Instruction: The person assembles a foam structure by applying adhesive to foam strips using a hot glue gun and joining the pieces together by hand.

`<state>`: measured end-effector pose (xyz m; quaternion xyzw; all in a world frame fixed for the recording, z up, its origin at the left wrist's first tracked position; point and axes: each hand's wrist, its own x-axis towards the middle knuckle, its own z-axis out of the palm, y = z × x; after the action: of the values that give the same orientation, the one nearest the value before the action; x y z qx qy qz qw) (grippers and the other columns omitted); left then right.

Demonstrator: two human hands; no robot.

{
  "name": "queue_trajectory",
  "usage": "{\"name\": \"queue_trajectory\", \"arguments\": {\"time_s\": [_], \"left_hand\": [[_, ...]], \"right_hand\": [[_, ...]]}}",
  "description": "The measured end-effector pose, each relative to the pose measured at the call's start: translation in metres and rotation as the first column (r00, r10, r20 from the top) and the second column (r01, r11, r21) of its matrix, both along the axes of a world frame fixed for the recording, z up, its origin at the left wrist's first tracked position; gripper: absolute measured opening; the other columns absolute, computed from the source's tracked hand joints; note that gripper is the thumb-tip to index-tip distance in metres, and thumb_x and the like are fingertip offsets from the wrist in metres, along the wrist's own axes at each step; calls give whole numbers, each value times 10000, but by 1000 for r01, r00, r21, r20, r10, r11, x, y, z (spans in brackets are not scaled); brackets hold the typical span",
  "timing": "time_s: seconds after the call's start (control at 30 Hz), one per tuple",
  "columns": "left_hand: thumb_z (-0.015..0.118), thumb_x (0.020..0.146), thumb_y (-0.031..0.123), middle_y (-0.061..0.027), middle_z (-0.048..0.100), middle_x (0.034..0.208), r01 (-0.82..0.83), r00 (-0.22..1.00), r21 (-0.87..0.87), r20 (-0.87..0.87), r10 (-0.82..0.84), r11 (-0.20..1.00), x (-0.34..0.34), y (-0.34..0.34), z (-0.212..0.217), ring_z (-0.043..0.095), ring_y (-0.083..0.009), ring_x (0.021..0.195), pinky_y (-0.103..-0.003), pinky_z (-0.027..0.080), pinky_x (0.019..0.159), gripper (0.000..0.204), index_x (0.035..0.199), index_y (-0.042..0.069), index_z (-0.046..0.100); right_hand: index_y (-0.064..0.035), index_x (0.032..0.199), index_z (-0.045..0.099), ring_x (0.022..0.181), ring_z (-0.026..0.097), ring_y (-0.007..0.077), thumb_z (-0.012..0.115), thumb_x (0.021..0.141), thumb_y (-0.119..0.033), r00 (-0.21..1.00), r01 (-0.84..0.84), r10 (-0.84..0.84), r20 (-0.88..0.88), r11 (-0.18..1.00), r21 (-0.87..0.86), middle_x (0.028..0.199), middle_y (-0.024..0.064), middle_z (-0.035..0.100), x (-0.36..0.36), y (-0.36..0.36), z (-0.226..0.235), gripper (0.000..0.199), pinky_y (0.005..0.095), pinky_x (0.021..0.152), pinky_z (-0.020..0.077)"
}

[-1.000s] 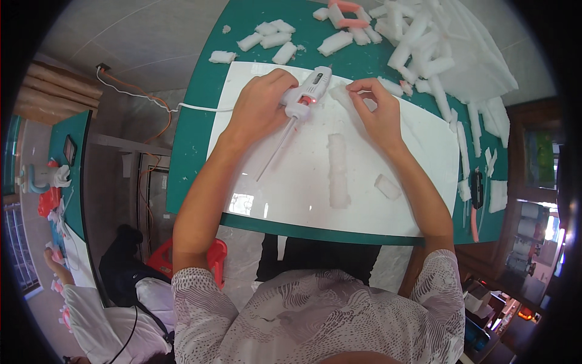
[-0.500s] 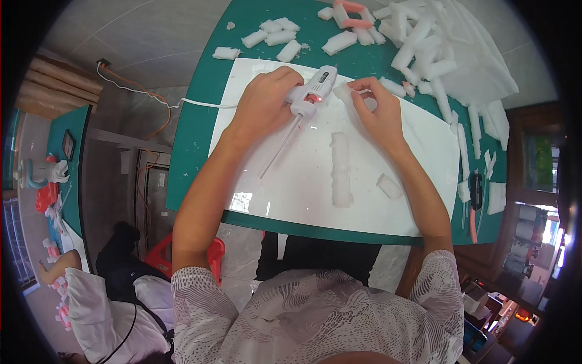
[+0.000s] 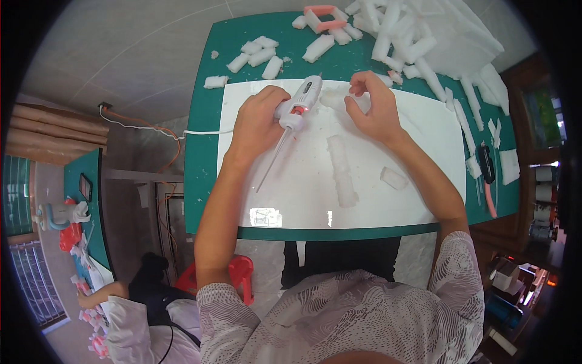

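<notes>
Currently the left hand (image 3: 257, 121) is closed around the grip of a white glue gun (image 3: 297, 104), its nozzle pointing toward the far right and a clear glue stick (image 3: 273, 161) trailing out of the back toward the person. Just beyond the nozzle, the right hand (image 3: 373, 109) pinches a small white foam piece (image 3: 336, 98) between thumb and fingertips, holding it low over the white sheet (image 3: 303, 194); nozzle and foam look to be touching or very nearly so, but the fingers hide the contact. Judged step: applying glue to the held foam piece. The next move would seem to call for a steady squeeze and for keeping the pinching fingertips clear of the hot tip. Nearer the person on the sheet lies a long foam strip (image 3: 341, 171), end toward the hands, and to its right, apart from it, a short foam block (image 3: 394, 178). The sheet rests on a green tabletop (image 3: 203, 182). A white cord (image 3: 200, 131) runs off the left edge of the sheet toward the floor. Along the far side, loose foam offcuts (image 3: 257, 53) are scattered, thickening to a heap (image 3: 436, 42) at far right, with a pink piece (image 3: 320, 10) among them. At lower left another person (image 3: 130, 309) sits on the floor.
</notes>
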<state>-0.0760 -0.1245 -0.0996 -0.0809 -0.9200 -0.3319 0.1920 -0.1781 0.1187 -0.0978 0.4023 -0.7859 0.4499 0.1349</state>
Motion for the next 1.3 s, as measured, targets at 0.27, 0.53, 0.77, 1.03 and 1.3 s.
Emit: {"name": "queue_trajectory", "arguments": {"time_s": [0.27,0.53,0.77,1.03,1.3], "left_hand": [[761,761,30,-152,678,1016,15,999,27,-51,-14,1000,1,-6,-1,660,-335,900,-372,530,802,282,1023,-3,662],[762,768,49,-150,684,1018,16,999,31,-43,-14,999,1,-3,1,659,-329,903,-363,528,802,273,1018,-3,664],[750,770,16,-154,694,1019,3,999,46,-39,-1,999,1,0,2,671,-324,915,-355,534,820,269,1026,-10,673],[693,778,-11,-170,705,1016,45,999,91,-21,-44,995,5,8,10,681,-371,912,-388,546,812,249,1026,8,693],[713,770,-26,-192,715,1106,112,989,-41,-90,-115,993,9,19,7,693,-368,1006,-390,547,910,331,1099,4,700]], "right_hand": [[-52,1072,577,775,611,258,681,902,-137,993,-32,57,-103,972,233,883,114,614,-10,28,30,217,349,694,487],[-35,868,626,730,615,276,667,926,-229,969,223,-243,-31,821,525,721,131,612,-11,61,17,207,390,658,464],[-48,1049,627,964,648,308,710,889,-162,985,164,-113,-132,854,495,1050,153,680,24,86,25,214,373,901,512],[-75,1197,623,1117,640,306,722,880,-118,969,136,-210,129,890,435,1203,132,672,26,90,15,335,386,998,493],[-49,1112,717,1146,658,274,765,832,-87,961,73,-147,236,952,297,1248,96,709,13,90,-5,287,357,1005,503]]}}
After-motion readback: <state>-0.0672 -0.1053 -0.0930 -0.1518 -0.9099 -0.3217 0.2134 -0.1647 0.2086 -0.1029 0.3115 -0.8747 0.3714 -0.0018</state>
